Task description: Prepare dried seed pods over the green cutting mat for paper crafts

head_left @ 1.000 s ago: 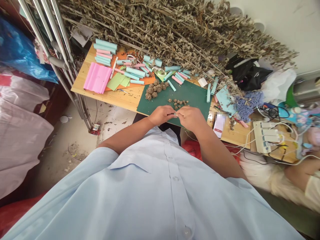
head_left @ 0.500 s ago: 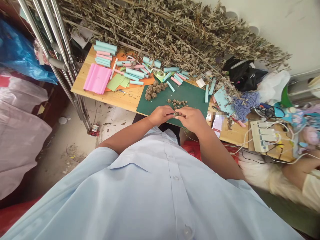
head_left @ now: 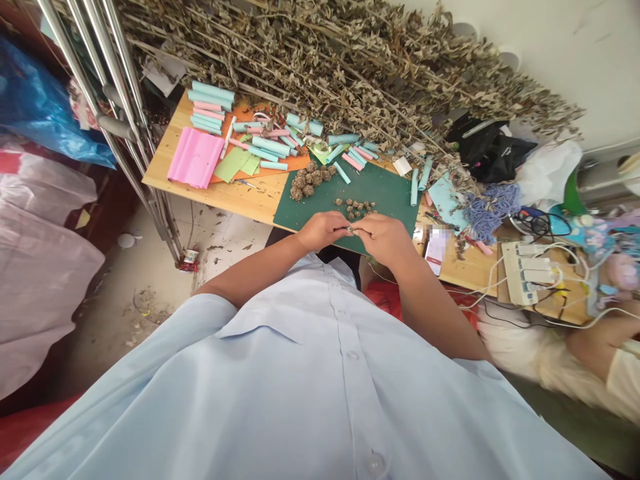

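My left hand (head_left: 323, 230) and my right hand (head_left: 384, 235) meet fingertip to fingertip over the front edge of a green cutting mat (head_left: 395, 190). Both are closed in a pinch on a small dried-herb lump (head_left: 351, 230), mostly hidden by the fingers. Just beyond the fingertips lies a group of small dried-herb balls (head_left: 354, 205) on the mat. Farther left, larger dried-herb balls (head_left: 306, 181) are heaped at the mat's back left corner.
Dried leafy stalks (head_left: 320, 60) are piled along the back. Blue and pink paper rolls (head_left: 270, 145) and a pink sheet (head_left: 195, 158) cover the table's left. A phone (head_left: 436, 250) and a power strip (head_left: 520, 273) lie right; metal crutches (head_left: 120, 100) stand left.
The fingers of both hands have shifted slightly and drawn closer around the small lump, which shows less now. Everything on the table stays in place.
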A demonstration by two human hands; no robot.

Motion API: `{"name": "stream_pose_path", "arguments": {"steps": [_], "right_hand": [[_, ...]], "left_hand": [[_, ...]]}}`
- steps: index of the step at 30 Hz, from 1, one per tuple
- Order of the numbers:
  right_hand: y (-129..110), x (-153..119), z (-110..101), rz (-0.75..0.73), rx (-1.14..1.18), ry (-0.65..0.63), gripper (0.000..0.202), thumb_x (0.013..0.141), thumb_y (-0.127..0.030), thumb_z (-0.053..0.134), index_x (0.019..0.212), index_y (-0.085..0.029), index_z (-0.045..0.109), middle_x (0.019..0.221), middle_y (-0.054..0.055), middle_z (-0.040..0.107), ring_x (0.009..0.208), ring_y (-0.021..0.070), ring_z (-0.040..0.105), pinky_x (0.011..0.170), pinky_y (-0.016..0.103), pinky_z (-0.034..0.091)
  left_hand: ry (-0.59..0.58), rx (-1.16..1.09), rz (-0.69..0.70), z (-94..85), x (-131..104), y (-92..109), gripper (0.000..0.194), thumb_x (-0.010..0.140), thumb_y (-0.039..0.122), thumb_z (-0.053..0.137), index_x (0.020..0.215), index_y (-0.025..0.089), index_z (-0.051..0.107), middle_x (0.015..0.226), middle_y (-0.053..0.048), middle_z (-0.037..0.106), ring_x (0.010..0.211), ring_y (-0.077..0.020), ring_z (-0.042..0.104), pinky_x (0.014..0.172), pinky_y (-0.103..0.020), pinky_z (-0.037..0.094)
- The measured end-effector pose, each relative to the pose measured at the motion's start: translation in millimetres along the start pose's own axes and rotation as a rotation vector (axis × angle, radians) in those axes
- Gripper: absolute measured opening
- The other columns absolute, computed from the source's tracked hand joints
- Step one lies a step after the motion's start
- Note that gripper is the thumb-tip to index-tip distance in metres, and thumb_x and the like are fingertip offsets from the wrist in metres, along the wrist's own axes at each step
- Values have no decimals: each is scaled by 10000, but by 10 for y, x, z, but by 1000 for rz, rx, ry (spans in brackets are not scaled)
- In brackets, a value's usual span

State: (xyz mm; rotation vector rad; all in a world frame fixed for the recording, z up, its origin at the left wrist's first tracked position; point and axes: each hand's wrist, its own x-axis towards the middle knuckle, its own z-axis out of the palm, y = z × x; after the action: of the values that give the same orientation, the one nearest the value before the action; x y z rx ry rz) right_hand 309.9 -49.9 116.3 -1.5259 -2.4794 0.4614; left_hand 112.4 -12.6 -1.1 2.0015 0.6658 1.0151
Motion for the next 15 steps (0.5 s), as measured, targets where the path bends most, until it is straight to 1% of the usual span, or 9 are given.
{"name": "stream_pose_path", "arguments": {"steps": [3, 5, 8, 11, 15], "right_hand": [[33, 12, -26, -43, -59, -39, 315, 988, -193, 548, 1132, -269, 818, 1121, 64, 795, 1006, 242, 719, 851, 353, 543], [52, 26, -51, -76, -102, -74, 328, 989, -191, 544, 1145, -280, 818, 1133, 66, 786, 990, 234, 711, 806, 335, 526], [78, 58, -90, -132, -143, -135, 348, 1008, -191, 514, 1133, -294, 822, 1138, 63, 779, 963, 217, 697, 756, 312, 491], [99, 97, -120, -180, -143, -177, 371, 1023, -186, 485, 1138, -289, 822, 1119, 63, 781, 955, 207, 689, 752, 302, 476], [122, 143, -132, -194, -119, -199, 322, 998, -200, 529, 1072, -277, 832, 1053, 60, 788, 953, 213, 687, 760, 300, 486]], "left_hand": [[2, -7, -9, 4, 0, 5, 457, 1038, 571, 575, 980, 177, 800, 968, -106, 770, 933, -194, 714, 859, -303, 540], [5, -13, -15, 8, -2, 1, 456, 1035, 573, 580, 976, 178, 801, 966, -103, 770, 931, -192, 715, 858, -301, 541], [-4, -28, -14, 11, -4, -8, 433, 1042, 549, 580, 989, 186, 809, 982, -102, 778, 947, -192, 721, 872, -301, 546], [-8, -32, -13, 10, -6, -14, 412, 1052, 522, 571, 993, 195, 815, 994, -97, 785, 960, -191, 725, 883, -301, 546], [-1, -24, -3, 4, -6, -11, 420, 1057, 520, 562, 1015, 186, 813, 999, -105, 784, 956, -192, 725, 872, -299, 543]]}}
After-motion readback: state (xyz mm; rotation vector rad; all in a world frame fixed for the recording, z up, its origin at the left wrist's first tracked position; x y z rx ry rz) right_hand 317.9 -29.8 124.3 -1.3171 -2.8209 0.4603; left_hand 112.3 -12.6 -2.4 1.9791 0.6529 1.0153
